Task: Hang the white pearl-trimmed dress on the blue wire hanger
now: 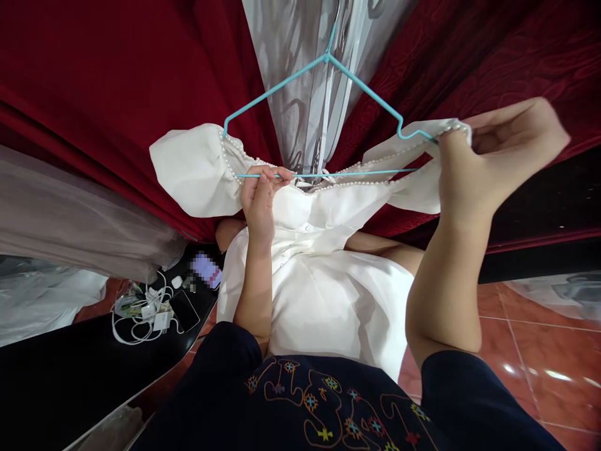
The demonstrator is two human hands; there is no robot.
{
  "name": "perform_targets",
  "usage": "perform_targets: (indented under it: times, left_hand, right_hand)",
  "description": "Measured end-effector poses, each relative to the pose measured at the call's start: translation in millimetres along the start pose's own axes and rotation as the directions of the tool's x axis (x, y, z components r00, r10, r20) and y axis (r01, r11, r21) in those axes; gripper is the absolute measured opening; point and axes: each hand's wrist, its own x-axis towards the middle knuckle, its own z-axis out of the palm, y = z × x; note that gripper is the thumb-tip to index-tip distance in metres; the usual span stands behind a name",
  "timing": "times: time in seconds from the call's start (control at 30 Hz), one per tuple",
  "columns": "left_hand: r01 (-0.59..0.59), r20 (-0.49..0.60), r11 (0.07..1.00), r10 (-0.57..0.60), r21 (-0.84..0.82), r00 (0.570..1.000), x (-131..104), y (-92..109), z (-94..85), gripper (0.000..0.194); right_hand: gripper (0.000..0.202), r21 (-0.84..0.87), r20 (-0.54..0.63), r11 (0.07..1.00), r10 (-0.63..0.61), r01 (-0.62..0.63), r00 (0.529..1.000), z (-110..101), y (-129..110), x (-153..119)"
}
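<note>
A white dress [333, 300] with puffed sleeves and a pearl-beaded neckline lies over my lap, its top raised. Inside its neckline is a light blue hanger [282, 84], whose left shoulder end sits in the left sleeve. My left hand [263, 194] pinches the hanger's bottom bar near the left of the neckline. On the right, my right hand [488, 144] grips the beaded edge of the right sleeve beside the hanger's right end, fingers partly hidden by the fabric. The hanger's hook reaches the top edge of the view.
Red curtains [117, 75] and a sheer grey curtain [295, 81] hang in front. At the left, a black bench [94, 369] holds white cables [136, 338], a charger, a dark phone [184, 309] and a lit phone [205, 269]. Red floor tiles [544, 338] show at right.
</note>
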Motion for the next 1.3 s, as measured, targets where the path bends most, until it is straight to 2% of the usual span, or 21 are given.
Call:
perform_targets:
  times: [0.17,0.37,0.5,0.63,0.67,0.73,0.8,0.83,0.87,0.97,1.03,1.1,1.13,1.17,1.23,1.3]
  left_hand:
    - [-0.033,-0.011,0.999,0.032,-0.030,0.999,-2,-4,2.0,0.031]
    - [-0.017,-0.008,0.999,0.016,-0.052,1.000,-3,-10,3.5,0.033]
    - [0.014,-0.006,1.000,-0.014,-0.021,1.000,-3,-8,2.3,0.036]
    - [0.045,-0.002,0.999,-0.045,-0.020,0.999,-3,-9,3.2,0.038]
    - [0.050,-0.006,0.999,-0.050,-0.014,0.999,-3,-9,4.0,0.039]
    - [0.068,-0.020,0.998,-0.068,0.014,0.997,-3,-9,6.1,0.040]
    - [0.099,-0.037,0.994,-0.098,0.041,0.995,-5,-7,7.5,0.041]
    - [0.118,-0.041,0.992,-0.117,0.047,0.992,-6,-6,7.5,0.041]
    - [0.136,-0.043,0.990,-0.134,0.048,0.990,-7,-5,6.7,0.041]
    - [0.220,-0.026,0.973,-0.219,0.070,0.975,-11,0,-0.2,0.042]
    - [0.324,0.029,0.934,-0.332,0.148,0.943,-14,8,-5.8,0.048]
    - [0.398,0.154,0.877,-0.447,0.269,0.881,-18,21,-7.1,0.050]
    - [0.392,0.233,0.861,-0.475,0.325,0.849,-22,29,-4.9,0.048]
    - [0.356,0.325,0.855,-0.482,0.378,0.814,-26,39,-0.8,0.045]
    - [0.184,0.484,0.884,-0.398,0.430,0.779,-36,61,11.2,0.034]
    - [0.002,0.587,0.901,-0.284,0.434,0.758,-46,79,22.5,0.023]
  right_hand:
    - [0.020,0.084,0.070,0.996,-0.047,0.041,0.996,16,-4,-13]
    - [0.013,0.221,0.140,0.974,-0.077,0.044,0.987,35,-12,-25]
    - [0.023,0.222,0.210,0.975,-0.073,0.025,0.975,28,-18,-29]
    - [0.026,0.246,0.144,0.968,-0.079,0.042,0.986,17,-35,-45]
    - [0.025,0.252,0.159,0.968,-0.057,0.016,0.986,17,-40,-52]
    - [0.024,0.244,0.320,0.964,0.020,-0.103,0.947,22,-44,-68]
    - [0.030,0.214,0.517,0.949,0.092,-0.233,0.851,33,-41,-84]
    - [0.031,0.210,0.566,0.939,0.110,-0.272,0.817,39,-37,-91]
    - [0.032,0.221,0.577,0.930,0.118,-0.294,0.808,45,-33,-97]
    - [0.037,0.297,0.478,0.910,0.122,-0.291,0.870,57,-24,-106]
    - [0.041,0.326,0.427,0.903,0.123,-0.280,0.896,60,-21,-108]
    - [0.044,0.340,0.405,0.898,0.127,-0.279,0.905,60,-20,-108]
    - [0.044,0.344,0.403,0.896,0.128,-0.280,0.906,60,-20,-109]
    - [0.044,0.347,0.402,0.895,0.128,-0.280,0.907,60,-19,-109]
    - [0.042,0.348,0.407,0.896,0.122,-0.277,0.905,60,-16,-110]
    - [0.041,0.348,0.408,0.897,0.117,-0.273,0.905,61,-13,-110]
